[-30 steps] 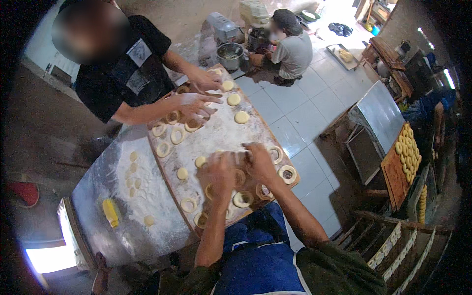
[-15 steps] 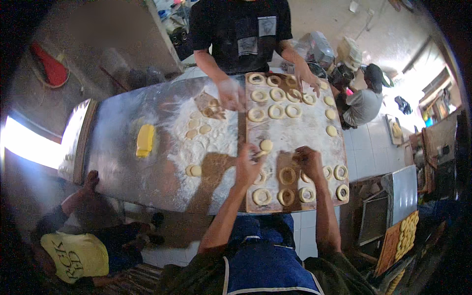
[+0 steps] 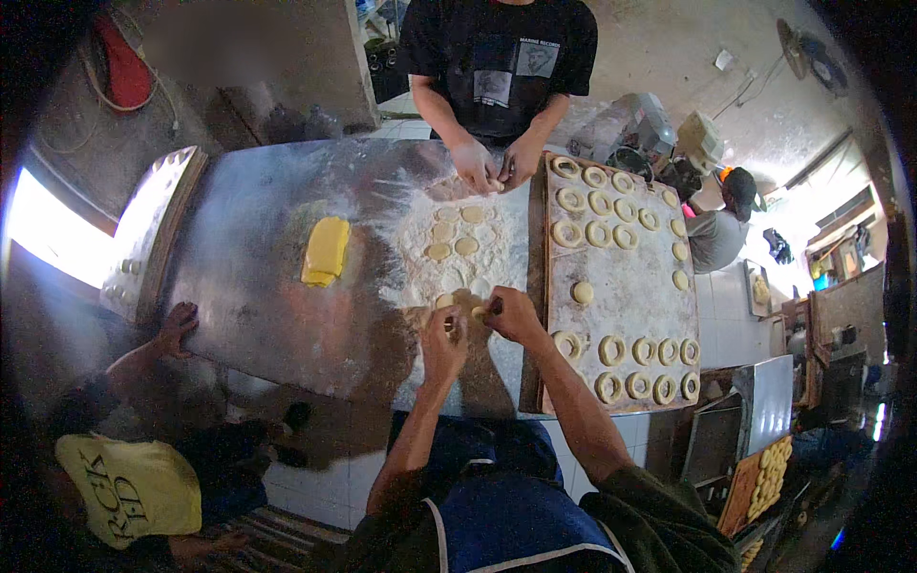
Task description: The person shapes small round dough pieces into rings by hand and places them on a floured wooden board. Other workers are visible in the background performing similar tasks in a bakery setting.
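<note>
My left hand (image 3: 444,342) is over the near part of the floured table (image 3: 267,191), its fingers curled around something I cannot make out. A pale round of dough (image 3: 445,300) shows just beyond its fingertips. Beside it, my right hand (image 3: 513,315) reaches in from the right, pinching a small piece of dough (image 3: 478,312). Several flat dough rounds (image 3: 466,246) lie in the spread flour beyond my hands. On the right, a floured wooden board (image 3: 640,291) bears rows of dough rings (image 3: 612,350) and a lone dough round (image 3: 583,292).
Across the table, a person in a black shirt (image 3: 497,72) handles dough with both hands. A yellow block (image 3: 326,251) lies left of the flour. Another person's hand (image 3: 178,329) rests at the table's left edge. A tray of dough pieces (image 3: 764,482) stands lower right.
Both my hands have moved left from the board to the floured table. The person opposite has brought both hands together over the flour, away from the board. The whole view has shifted.
</note>
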